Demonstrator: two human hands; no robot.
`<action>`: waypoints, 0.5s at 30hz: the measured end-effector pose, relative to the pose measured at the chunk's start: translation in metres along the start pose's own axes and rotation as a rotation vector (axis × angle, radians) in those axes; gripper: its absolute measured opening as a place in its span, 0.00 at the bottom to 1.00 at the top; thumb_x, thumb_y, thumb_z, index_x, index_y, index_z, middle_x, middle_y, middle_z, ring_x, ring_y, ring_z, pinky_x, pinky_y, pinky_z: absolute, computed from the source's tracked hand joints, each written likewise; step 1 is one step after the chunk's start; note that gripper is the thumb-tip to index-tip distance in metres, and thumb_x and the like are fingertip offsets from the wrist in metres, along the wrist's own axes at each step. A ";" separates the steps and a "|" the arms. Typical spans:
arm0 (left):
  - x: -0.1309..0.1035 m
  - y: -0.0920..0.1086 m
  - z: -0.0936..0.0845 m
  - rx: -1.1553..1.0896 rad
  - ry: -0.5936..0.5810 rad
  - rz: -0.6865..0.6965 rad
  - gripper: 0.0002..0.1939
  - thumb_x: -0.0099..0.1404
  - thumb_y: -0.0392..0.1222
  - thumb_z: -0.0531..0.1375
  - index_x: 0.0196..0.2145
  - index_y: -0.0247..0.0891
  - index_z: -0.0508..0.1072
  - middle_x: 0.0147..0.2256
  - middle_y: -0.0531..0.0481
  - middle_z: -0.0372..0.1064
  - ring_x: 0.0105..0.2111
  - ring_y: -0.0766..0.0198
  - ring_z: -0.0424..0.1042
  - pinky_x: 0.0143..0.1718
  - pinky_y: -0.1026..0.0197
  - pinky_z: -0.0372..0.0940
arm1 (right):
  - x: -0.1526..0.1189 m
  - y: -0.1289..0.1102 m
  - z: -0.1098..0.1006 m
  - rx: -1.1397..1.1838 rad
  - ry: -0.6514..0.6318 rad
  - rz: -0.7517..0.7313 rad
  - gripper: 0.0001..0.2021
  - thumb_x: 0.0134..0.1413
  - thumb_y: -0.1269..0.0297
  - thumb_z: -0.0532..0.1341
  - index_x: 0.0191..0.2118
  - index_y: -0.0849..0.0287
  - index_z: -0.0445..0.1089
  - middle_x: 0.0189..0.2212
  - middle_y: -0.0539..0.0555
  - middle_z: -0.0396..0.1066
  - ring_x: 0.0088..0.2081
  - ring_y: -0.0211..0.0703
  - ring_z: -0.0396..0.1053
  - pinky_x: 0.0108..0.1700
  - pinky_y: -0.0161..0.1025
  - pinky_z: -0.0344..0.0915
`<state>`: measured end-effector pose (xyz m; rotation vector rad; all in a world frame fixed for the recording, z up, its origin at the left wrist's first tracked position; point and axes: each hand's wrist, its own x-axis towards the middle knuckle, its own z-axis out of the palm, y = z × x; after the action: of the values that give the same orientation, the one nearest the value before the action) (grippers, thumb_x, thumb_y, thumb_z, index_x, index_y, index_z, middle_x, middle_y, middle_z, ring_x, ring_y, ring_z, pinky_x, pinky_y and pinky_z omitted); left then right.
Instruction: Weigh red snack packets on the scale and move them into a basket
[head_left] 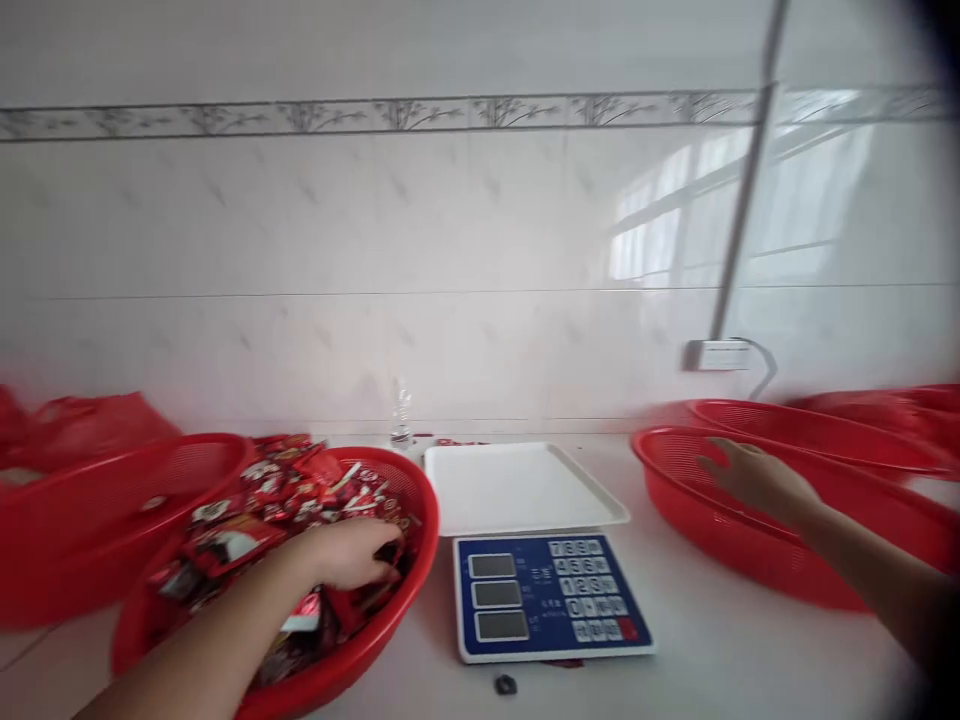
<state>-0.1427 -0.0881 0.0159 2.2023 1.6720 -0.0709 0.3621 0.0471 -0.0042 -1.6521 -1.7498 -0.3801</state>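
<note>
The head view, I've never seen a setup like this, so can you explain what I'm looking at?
There's no machine here, just a person's two bare hands, the left hand and right hand, seen from a camera worn on the head that looks forward and down. On the white surface, a blue scale sits in front of a white tray. On the left, a red basket holds a heap of mostly red packets; the left hand reaches in among them, but whether it grips one is hard to tell. The right hand is open over another red basket, with nothing visibly held.
</note>
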 end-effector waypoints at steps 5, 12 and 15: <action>0.004 -0.004 0.000 0.087 -0.056 -0.050 0.11 0.55 0.39 0.55 0.36 0.42 0.73 0.35 0.50 0.73 0.33 0.59 0.71 0.29 0.64 0.61 | -0.011 -0.080 0.044 0.070 -0.138 -0.181 0.24 0.53 0.47 0.49 0.48 0.58 0.67 0.45 0.64 0.69 0.43 0.60 0.69 0.36 0.51 0.67; 0.003 0.006 0.002 0.128 -0.039 -0.169 0.08 0.54 0.43 0.56 0.29 0.41 0.74 0.29 0.48 0.72 0.27 0.58 0.69 0.24 0.62 0.59 | -0.084 -0.235 0.050 0.366 -0.438 -0.401 0.19 0.56 0.54 0.50 0.51 0.54 0.65 0.46 0.56 0.71 0.45 0.48 0.69 0.43 0.46 0.67; 0.004 0.008 0.008 0.148 0.009 -0.197 0.10 0.53 0.44 0.57 0.32 0.41 0.75 0.30 0.47 0.72 0.28 0.57 0.70 0.26 0.61 0.60 | -0.093 -0.249 0.052 0.425 -0.373 -0.392 0.18 0.57 0.55 0.50 0.48 0.55 0.67 0.44 0.56 0.72 0.44 0.49 0.70 0.42 0.47 0.68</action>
<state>-0.1322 -0.0886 0.0093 2.1351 1.9415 -0.2439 0.1040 -0.0268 -0.0416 -1.1235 -2.2507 0.1390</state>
